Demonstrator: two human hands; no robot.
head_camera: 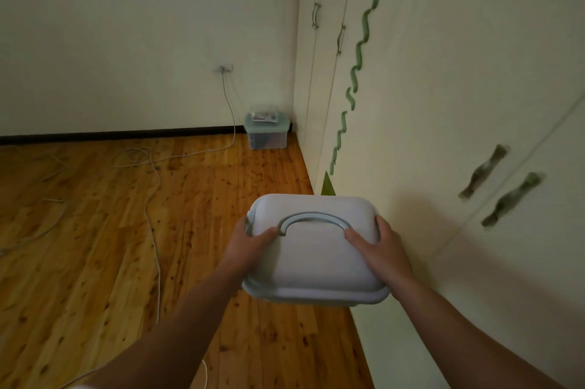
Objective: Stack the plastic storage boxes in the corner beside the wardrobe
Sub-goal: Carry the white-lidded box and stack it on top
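Observation:
I hold a pale plastic storage box (316, 265) in front of me, above the floor, its lid with a curved blue-grey handle facing up. My left hand (250, 246) grips its left side and my right hand (380, 249) grips its right side. Far ahead, a second clear storage box with a teal lid (267, 132) stands on the floor in the corner, against the back wall and beside the cream wardrobe (443, 103). Some small items lie on its lid.
The wardrobe runs along my right, with dark door handles (500, 186) and a wavy green decoration (357, 62). Thin white cables (152, 195) trail across the wooden floor from a wall socket (224, 69) left of the corner box.

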